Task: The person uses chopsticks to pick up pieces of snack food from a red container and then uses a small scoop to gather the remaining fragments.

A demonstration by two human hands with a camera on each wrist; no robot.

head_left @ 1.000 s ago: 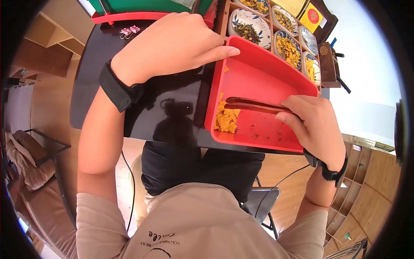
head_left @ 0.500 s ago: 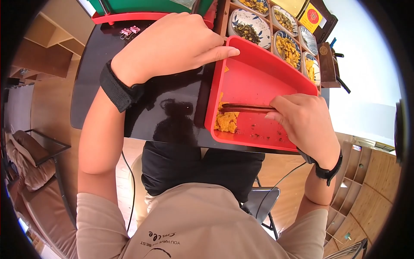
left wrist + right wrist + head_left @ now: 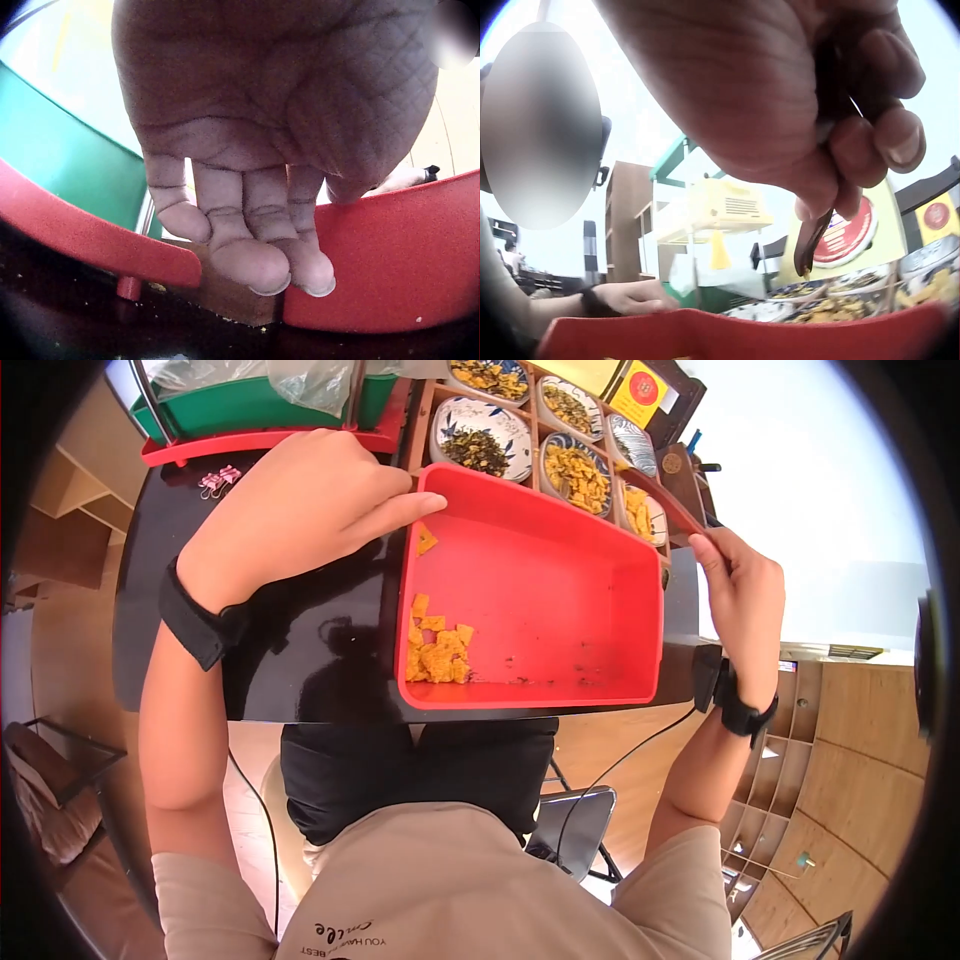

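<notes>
My left hand (image 3: pixel 310 515) pinches the upper left corner of a red tray (image 3: pixel 540 590), thumb over the rim and fingers outside the wall. Orange-yellow flat food pieces (image 3: pixel 440 657) lie along the tray's left side, with dark crumbs scattered near its front. To the right of the tray, my right hand (image 3: pixel 742 585) grips dark brown tongs (image 3: pixel 668 503), which point up and left over a patterned bowl of yellow strips (image 3: pixel 640 515). In the right wrist view the tong tips (image 3: pixel 804 266) hang above the bowls; I cannot tell whether they hold anything.
Behind the tray, a wooden divided box (image 3: pixel 420 435) holds several patterned bowls, including one of dark green flakes (image 3: pixel 475 450). A green bin (image 3: pixel 220 410) on a red base stands back left. Pink binder clips (image 3: pixel 218 482) lie on the black table (image 3: pixel 270 680).
My right hand has lifted the tongs from the yellow pieces in the tray and moved them up and right to the bowls. The head view has shifted; my left hand stays on the tray corner.
</notes>
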